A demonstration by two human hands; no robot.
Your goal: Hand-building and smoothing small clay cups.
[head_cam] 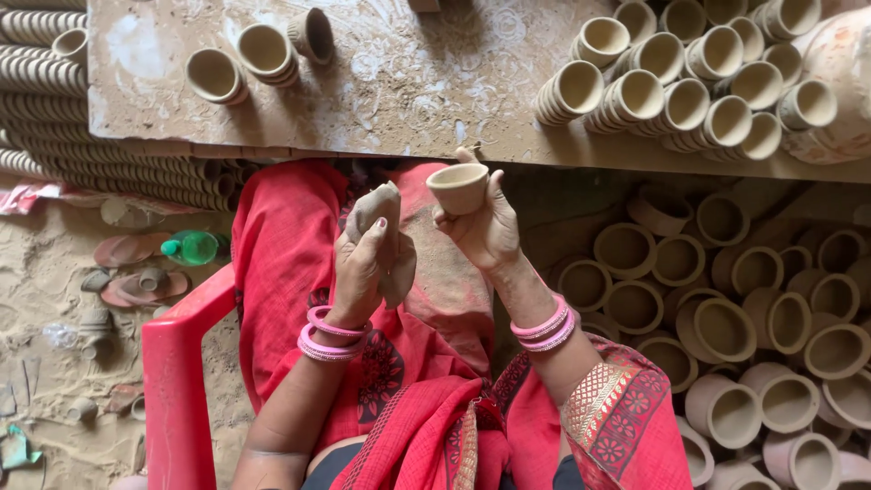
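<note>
Head view, dusty workbench, clay cups stacked, sandy floor

- Bare board is left open between the three loose cups and the stacked cup rows.
- The floor on the right is crowded by clay pots.

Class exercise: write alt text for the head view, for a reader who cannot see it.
A person's right hand holds up a small unfired clay cup while the left hand grips a grey clay-caked cloth, above a red garment, with rows of similar cups on a dusty slab.
</note>
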